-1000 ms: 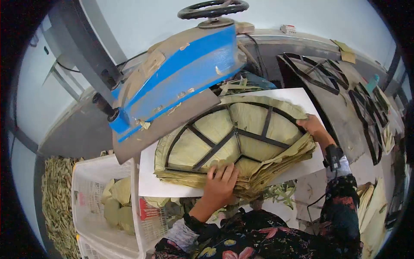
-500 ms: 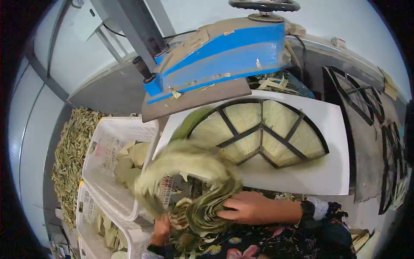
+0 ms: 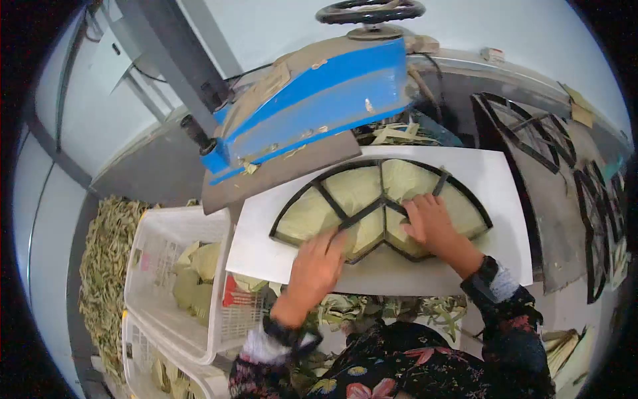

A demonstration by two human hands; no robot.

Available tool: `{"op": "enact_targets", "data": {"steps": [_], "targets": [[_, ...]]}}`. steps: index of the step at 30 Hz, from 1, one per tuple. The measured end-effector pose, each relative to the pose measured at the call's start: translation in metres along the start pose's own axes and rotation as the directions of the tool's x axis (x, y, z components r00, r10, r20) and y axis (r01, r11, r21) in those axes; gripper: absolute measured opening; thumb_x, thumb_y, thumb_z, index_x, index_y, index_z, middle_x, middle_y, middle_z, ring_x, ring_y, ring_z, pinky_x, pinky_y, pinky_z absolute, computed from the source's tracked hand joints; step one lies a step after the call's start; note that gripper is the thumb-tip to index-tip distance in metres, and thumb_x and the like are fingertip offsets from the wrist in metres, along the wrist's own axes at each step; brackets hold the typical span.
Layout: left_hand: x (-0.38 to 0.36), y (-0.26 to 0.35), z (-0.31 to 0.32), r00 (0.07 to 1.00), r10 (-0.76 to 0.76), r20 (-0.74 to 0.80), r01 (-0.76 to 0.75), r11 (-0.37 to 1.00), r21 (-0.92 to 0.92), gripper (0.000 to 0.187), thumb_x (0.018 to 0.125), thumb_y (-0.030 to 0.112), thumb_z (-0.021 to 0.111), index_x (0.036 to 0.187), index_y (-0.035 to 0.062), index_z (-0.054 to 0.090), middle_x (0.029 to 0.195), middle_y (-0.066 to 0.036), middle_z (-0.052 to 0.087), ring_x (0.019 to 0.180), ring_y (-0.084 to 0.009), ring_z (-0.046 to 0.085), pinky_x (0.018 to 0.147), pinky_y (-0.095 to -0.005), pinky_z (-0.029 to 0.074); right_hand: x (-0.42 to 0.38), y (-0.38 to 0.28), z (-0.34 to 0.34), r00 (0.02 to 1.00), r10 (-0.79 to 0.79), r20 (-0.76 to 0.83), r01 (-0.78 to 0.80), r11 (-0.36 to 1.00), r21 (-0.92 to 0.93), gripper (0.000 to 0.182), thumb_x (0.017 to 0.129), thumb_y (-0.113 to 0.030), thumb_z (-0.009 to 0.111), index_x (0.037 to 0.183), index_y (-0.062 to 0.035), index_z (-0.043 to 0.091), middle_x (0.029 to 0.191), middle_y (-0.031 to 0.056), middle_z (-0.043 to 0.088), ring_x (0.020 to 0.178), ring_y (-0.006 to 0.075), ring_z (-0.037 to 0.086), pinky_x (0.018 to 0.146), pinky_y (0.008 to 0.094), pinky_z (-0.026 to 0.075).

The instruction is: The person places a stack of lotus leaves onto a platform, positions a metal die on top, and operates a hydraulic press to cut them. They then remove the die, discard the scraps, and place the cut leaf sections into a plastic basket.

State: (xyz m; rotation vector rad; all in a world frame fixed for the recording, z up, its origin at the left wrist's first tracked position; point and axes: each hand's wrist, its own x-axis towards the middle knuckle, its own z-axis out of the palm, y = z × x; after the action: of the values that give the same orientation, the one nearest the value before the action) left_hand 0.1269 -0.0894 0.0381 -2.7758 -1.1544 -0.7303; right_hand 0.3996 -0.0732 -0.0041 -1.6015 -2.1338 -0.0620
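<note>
A black fan-shaped cutting die (image 3: pixel 362 219) with several sections rests on a white board (image 3: pixel 512 179). Pale green cut leaves (image 3: pixel 309 216) fill its sections. My left hand (image 3: pixel 316 266) grips the lower left part of the die, its fingertips over a bar and partly hidden. On the other side, the fingers of my right hand (image 3: pixel 435 229) are curled over a bar right of the die's middle.
Behind the board stands a blue press arm (image 3: pixel 319 100) with a black handwheel (image 3: pixel 370 11). White plastic crates (image 3: pixel 179 223) holding cut leaves are at left, beside a heap of leaf scraps (image 3: pixel 113 259). More black dies (image 3: pixel 531 126) lie at right.
The leaf bundle my hands held near my lap has left them. Both hands have moved up onto the die. Leaf edges no longer stick out past the die's frame.
</note>
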Motion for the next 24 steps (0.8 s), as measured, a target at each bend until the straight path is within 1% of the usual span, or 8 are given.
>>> {"op": "enact_targets", "data": {"steps": [2,6,9,11,14,18,22,24], "targets": [[0.041,-0.026,0.024,0.984,0.176,0.012,-0.176,0.972,0.154,0.040,0.077,0.007,0.054,0.116,-0.0007,0.050,0.105,-0.015,0.055,0.105,-0.0313,0.051,0.087,-0.0406,0.043,0.006,0.004,0.009,0.994,-0.026,0.102,0.043,0.986,-0.162,0.035,0.075,-0.023,0.064,0.102,-0.0035,0.053,0.094,0.0130,0.056,0.094,0.0297,0.053,0.083,0.0425,0.036],[0.057,-0.048,0.057,0.932,0.295,0.211,-0.321,0.942,0.100,0.049,0.077,0.004,0.051,0.125,0.0023,0.044,0.111,-0.016,0.052,0.105,-0.0340,0.049,0.094,-0.0431,0.038,0.008,0.013,0.025,0.987,-0.030,0.160,0.067,0.971,-0.231,0.023,0.078,-0.022,0.059,0.092,-0.0052,0.052,0.090,0.0109,0.058,0.086,0.0285,0.056,0.080,0.0402,0.036],[0.057,-0.042,0.041,0.881,0.324,0.345,-0.359,0.932,0.041,0.050,0.078,0.005,0.049,0.127,0.0099,0.046,0.103,-0.014,0.053,0.101,-0.0314,0.052,0.095,-0.0418,0.038,0.002,0.009,0.027,0.984,-0.159,0.083,0.177,0.931,-0.319,0.025,0.077,-0.026,0.062,0.090,-0.0075,0.051,0.076,0.0068,0.061,0.074,0.0240,0.061,0.079,0.0392,0.038],[0.046,-0.041,0.029,0.818,0.411,0.402,-0.490,0.865,0.112,0.051,0.077,0.005,0.050,0.126,0.0196,0.049,0.095,-0.012,0.053,0.095,-0.0283,0.053,0.094,-0.0399,0.038,-0.009,-0.011,0.022,0.964,-0.046,0.262,0.146,0.914,-0.379,0.017,0.079,-0.020,0.058,0.089,-0.0081,0.050,0.074,0.0056,0.062,0.072,0.0240,0.063,0.080,0.0396,0.039],[0.031,-0.042,0.017,0.779,0.471,0.414,-0.527,0.850,0.026,0.047,0.077,0.007,0.052,0.120,0.0257,0.054,0.092,-0.010,0.053,0.090,-0.0256,0.054,0.090,-0.0389,0.040,-0.031,-0.038,0.015,0.980,-0.167,0.112,0.194,0.933,-0.302,0.007,0.076,-0.014,0.050,0.079,-0.0086,0.047,0.058,0.0046,0.055,0.052,0.0242,0.054,0.070,0.0394,0.037],[0.038,-0.037,0.010,0.726,0.446,0.524,-0.524,0.852,0.000,0.040,0.075,0.011,0.056,0.112,0.0233,0.060,0.086,-0.010,0.051,0.085,-0.0224,0.054,0.085,-0.0399,0.038,-0.031,-0.043,0.015,0.977,-0.069,0.202,0.117,0.966,-0.232,0.019,0.080,-0.022,0.056,0.086,-0.0054,0.049,0.060,0.0082,0.059,0.058,0.0278,0.060,0.086,0.0413,0.039],[0.057,-0.020,-0.015,0.756,0.440,0.485,-0.562,0.816,0.135,0.039,0.071,0.012,0.059,0.109,0.0205,0.061,0.083,-0.007,0.052,0.081,-0.0222,0.054,0.083,-0.0382,0.039,-0.024,-0.040,-0.008,0.938,0.034,0.345,0.026,0.986,-0.168,0.026,0.081,-0.025,0.059,0.091,-0.0029,0.049,0.062,0.0107,0.061,0.062,0.0293,0.062,0.092,0.0431,0.037],[0.069,0.006,-0.053,0.803,0.558,0.212,-0.592,0.788,0.169,0.038,0.068,0.013,0.061,0.105,0.0166,0.063,0.080,-0.004,0.051,0.074,-0.0228,0.054,0.077,-0.0374,0.041,-0.027,-0.035,-0.019,0.984,-0.036,0.172,0.049,0.996,-0.069,0.026,0.081,-0.021,0.060,0.094,-0.0021,0.048,0.062,0.0110,0.061,0.063,0.0296,0.062,0.091,0.0438,0.037]]}}
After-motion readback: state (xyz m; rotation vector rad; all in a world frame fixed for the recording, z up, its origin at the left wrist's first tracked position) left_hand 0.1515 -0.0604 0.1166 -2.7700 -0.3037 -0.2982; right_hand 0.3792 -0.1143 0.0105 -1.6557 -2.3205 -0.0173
